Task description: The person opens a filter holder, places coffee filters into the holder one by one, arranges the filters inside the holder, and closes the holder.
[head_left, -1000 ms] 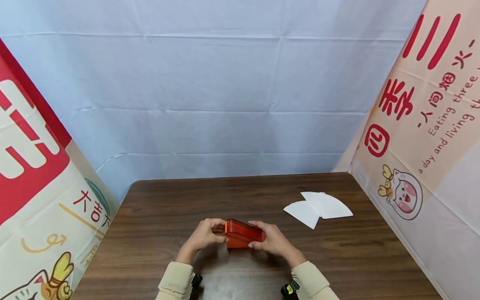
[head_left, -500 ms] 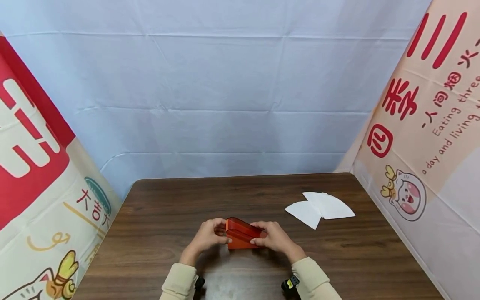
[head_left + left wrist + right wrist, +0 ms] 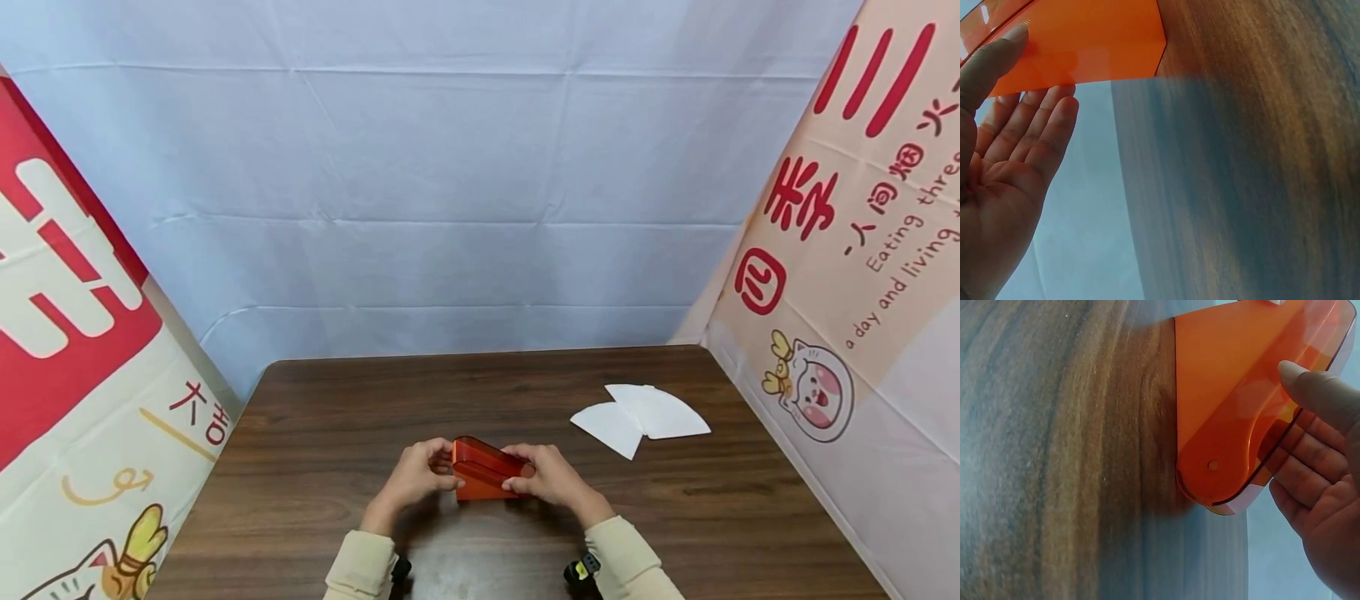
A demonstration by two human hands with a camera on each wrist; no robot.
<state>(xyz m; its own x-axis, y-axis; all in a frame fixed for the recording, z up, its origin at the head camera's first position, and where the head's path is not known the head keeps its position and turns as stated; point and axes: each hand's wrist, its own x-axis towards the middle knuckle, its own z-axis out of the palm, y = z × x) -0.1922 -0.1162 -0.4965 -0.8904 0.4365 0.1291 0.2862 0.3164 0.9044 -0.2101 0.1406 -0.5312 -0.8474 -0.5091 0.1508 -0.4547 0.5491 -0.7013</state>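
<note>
Orange-red plastic case [image 3: 486, 473], set on the near part of the table [image 3: 330, 433], a little right of the middle and held between two hands. Its walls are translucent and glossy; the darker lid [image 3: 483, 454] slopes down toward the right, and a small round pin [image 3: 1213, 465], probably a hinge pivot, shows near the rounded right end. The case should prove light and fairly stiff, its thin walls inclined to flex or crack if squeezed hard, and its polished faces somewhat slippery under dry fingers. The best hold is likely low on the flat near and far walls at either end, away from the pivot (where a fingertip might bind the lid). The left hand [image 3: 411, 479] grasps the left end, thumb on the near face and fingers behind; how firmly they press cannot be told. The right hand [image 3: 552, 479] grips the right end, thumb on the near side and fingers around the far side. Beyond, at far right and well apart from the case, lie white fan-shaped sheets [image 3: 663, 413]. Past the far edge hangs a pale creased cloth [image 3: 435, 175], with printed hangings [image 3: 810, 275] to left and right.
</note>
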